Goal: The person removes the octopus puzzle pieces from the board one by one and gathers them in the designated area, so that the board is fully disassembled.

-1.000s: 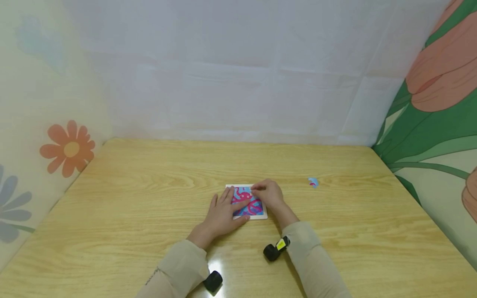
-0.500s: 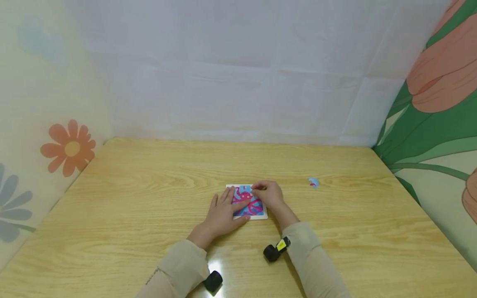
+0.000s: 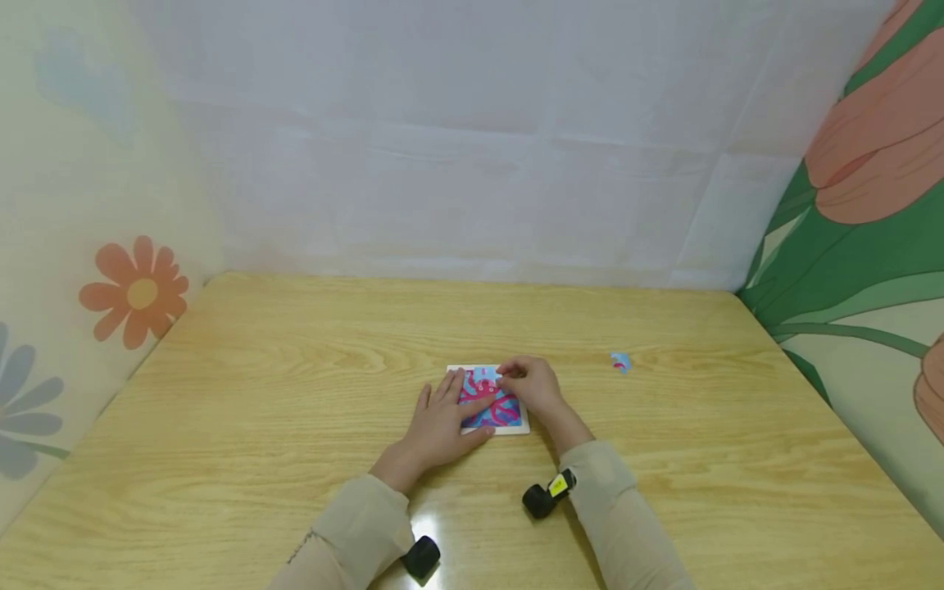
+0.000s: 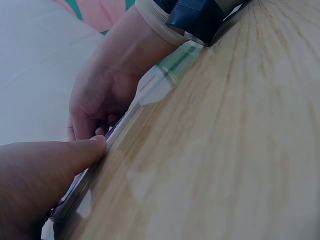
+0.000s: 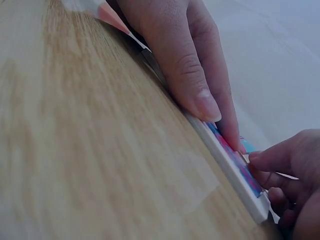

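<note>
A small jigsaw puzzle (image 3: 507, 412) with a pink octopus on blue lies in a white frame (image 3: 472, 367) on the table. My left hand (image 3: 440, 424) rests over its left side with fingers spread, the thumb on the near rim and the index finger across the picture. At the upper right corner my right hand (image 3: 536, 385) pinches a puzzle piece (image 5: 246, 145) between thumb and fingertips. The fingers hide most of that piece. One loose blue-and-pink puzzle piece (image 3: 620, 362) lies apart, to the right of the frame.
The wooden table (image 3: 295, 352) runs back to a white cloth (image 3: 442, 164). Painted panels with flowers (image 3: 140, 293) stand at both sides. A black wrist camera (image 3: 422, 559) hangs at the left cuff, another black camera (image 3: 539, 501) at the right.
The blue piece at the top of the puzzle, beside the right fingertips, has shifted slightly within the frame. Both hands stay in nearly the same place, and the loose piece has not moved.
</note>
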### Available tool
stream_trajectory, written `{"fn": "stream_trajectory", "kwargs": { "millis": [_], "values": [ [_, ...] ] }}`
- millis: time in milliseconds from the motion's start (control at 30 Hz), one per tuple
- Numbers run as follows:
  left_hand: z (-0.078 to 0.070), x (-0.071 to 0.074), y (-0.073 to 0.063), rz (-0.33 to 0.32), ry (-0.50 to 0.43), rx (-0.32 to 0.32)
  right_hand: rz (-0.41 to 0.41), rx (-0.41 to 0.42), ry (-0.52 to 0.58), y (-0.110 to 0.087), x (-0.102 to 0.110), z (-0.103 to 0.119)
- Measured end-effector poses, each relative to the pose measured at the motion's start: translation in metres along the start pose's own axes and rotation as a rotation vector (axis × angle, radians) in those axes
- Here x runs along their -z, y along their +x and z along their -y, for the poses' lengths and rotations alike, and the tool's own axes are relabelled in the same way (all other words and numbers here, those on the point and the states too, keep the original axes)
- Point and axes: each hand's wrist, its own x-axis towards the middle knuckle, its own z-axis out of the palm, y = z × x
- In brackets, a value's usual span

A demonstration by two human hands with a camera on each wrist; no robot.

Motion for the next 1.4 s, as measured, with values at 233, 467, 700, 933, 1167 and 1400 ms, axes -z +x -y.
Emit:
{"fn": "stream_trajectory", "kwargs": {
  "millis": [233, 467, 700, 933, 1167, 1400],
  "values": [
    [0.0, 0.0, 0.0, 0.003, 0.004, -0.003, -0.006, -0.004, -0.001, 0.001, -0.001, -0.001],
    [0.0, 0.0, 0.001, 0.001, 0.006, -0.004, -0.007, -0.016, 0.044, 0.0, 0.001, 0.001],
    [-0.001, -0.001, 0.001, 0.01, 0.014, 0.0, -0.007, -0.008, 0.12, 0.001, 0.003, -0.003],
    [-0.001, -0.001, 0.002, 0.0, 0.015, 0.001, -0.03, -0.021, 0.196, 0.003, 0.005, -0.005],
    [0.0, -0.003, 0.002, 0.002, 0.021, 0.003, -0.042, -0.084, 0.267, 0.002, 0.01, -0.003],
    [0.001, -0.003, 0.002, -0.009, 0.035, -0.002, -0.066, -0.09, 0.333, 0.003, 0.014, -0.002]
  ]
}}
